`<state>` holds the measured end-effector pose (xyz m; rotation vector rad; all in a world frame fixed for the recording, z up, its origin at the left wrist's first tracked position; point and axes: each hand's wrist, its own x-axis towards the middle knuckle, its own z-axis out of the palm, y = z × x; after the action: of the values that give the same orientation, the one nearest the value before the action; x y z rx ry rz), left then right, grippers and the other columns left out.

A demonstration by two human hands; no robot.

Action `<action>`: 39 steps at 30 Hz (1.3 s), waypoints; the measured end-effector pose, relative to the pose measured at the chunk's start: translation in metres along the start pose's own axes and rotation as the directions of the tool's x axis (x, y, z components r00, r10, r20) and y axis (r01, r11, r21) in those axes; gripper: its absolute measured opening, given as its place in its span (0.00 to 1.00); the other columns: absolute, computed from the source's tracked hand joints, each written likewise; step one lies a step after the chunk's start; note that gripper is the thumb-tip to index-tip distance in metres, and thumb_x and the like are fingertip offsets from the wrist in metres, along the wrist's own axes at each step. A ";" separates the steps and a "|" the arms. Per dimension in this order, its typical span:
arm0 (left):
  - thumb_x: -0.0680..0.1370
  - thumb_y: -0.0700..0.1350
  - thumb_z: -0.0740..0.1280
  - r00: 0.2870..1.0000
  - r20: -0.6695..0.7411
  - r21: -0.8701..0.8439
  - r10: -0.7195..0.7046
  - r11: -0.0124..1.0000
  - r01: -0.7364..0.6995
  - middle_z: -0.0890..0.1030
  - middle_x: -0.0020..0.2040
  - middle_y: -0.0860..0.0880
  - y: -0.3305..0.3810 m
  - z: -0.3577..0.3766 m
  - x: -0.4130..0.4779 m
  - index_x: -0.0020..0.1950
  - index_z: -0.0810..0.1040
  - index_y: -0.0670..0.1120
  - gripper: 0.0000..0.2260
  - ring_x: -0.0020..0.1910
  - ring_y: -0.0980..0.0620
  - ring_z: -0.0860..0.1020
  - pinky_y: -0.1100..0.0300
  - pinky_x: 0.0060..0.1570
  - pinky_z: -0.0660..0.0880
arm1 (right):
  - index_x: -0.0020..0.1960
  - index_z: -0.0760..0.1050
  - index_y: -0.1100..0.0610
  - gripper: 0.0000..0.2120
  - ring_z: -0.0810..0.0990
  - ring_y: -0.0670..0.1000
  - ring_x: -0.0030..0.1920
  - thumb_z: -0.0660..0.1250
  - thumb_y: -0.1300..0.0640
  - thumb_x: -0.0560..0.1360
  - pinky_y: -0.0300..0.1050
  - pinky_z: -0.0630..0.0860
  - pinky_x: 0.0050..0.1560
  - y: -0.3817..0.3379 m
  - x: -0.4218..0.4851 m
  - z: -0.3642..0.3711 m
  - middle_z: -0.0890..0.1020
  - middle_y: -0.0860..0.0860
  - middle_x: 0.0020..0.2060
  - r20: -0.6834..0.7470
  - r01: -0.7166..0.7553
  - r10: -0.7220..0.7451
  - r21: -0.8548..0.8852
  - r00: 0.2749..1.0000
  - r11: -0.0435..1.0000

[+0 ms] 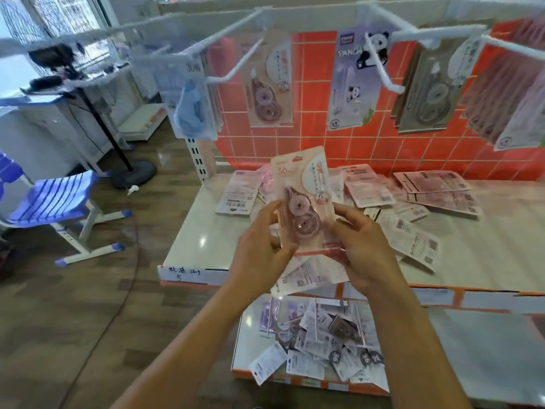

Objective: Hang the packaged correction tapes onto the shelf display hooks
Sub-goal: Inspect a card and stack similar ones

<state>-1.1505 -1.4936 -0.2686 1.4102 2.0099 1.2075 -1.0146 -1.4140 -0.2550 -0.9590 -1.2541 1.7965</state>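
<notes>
Nearest the camera, on the lower white shelf (pixel 472 349), lies a loose heap of packaged correction tapes (pixel 321 346), most face down with their printed backs up, some showing a dark round "36" label. Above it, both bare forearms reach forward over the shelf edge. The left hand (pixel 259 246) and the right hand (pixel 362 249) hold between them a pink card-backed correction tape package with a clear blister (pixel 303 202), upright and tilted slightly, its front facing the camera, raised above the white counter (pixel 188 237). The left fingers (pixel 269 211) pinch the package's left edge, the right fingers (pixel 343 212) pinch its right edge, and both hands also seem to hold further packages behind and below it, though the overlap makes that hard to read. Beyond the hands, more pale pink packages (pixel 413 199) lie scattered face down across the counter, up to the orange-red tiled back panel (pixel 312 113). Higher up, white wire display hooks (pixel 236 69) stick out from the panel; a matching pink package (pixel 269 84) hangs on one, a purple panda-printed package (pixel 354 81) hangs beside it, and grey-green packages (pixel 427 90) hang further right. To the left, on the wooden floor, stands a blue slatted chair (pixel 56 199).
</notes>
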 end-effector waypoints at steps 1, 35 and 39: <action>0.73 0.40 0.73 1.000 -0.021 -0.026 -0.013 1.000 0.012 0.77 0.51 0.61 -0.003 -0.005 0.000 0.73 0.63 0.54 0.33 0.37 0.61 0.81 0.67 0.37 0.78 | 0.49 0.79 0.49 0.11 0.83 0.45 0.34 0.63 0.64 0.78 0.37 0.77 0.31 0.000 0.000 0.006 0.85 0.46 0.35 0.016 0.006 -0.006 0.003 1.000 1.000; 0.76 0.42 0.67 0.922 -0.196 -0.353 0.334 0.853 -0.384 0.83 0.48 0.50 -0.017 -0.100 0.016 0.54 0.77 0.54 0.10 0.44 0.54 0.84 0.54 0.47 0.81 | 0.37 0.84 0.50 0.07 0.83 0.48 0.39 0.68 0.57 0.66 0.40 0.80 0.40 -0.017 -0.021 0.086 0.85 0.50 0.37 -0.096 0.371 -0.363 0.086 0.927 0.925; 0.77 0.38 0.68 0.935 -0.170 -0.377 0.313 0.855 -0.355 0.83 0.47 0.52 -0.017 -0.100 0.017 0.56 0.78 0.49 0.09 0.44 0.53 0.83 0.60 0.47 0.80 | 0.41 0.82 0.54 0.08 0.83 0.49 0.39 0.66 0.64 0.73 0.40 0.80 0.40 -0.015 -0.019 0.086 0.85 0.51 0.37 -0.116 0.367 -0.356 0.085 0.927 0.926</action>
<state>-1.2397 -1.5218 -0.2255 1.5408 1.4820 1.7591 -1.0795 -1.4622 -0.2159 -0.6941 -1.1744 1.4908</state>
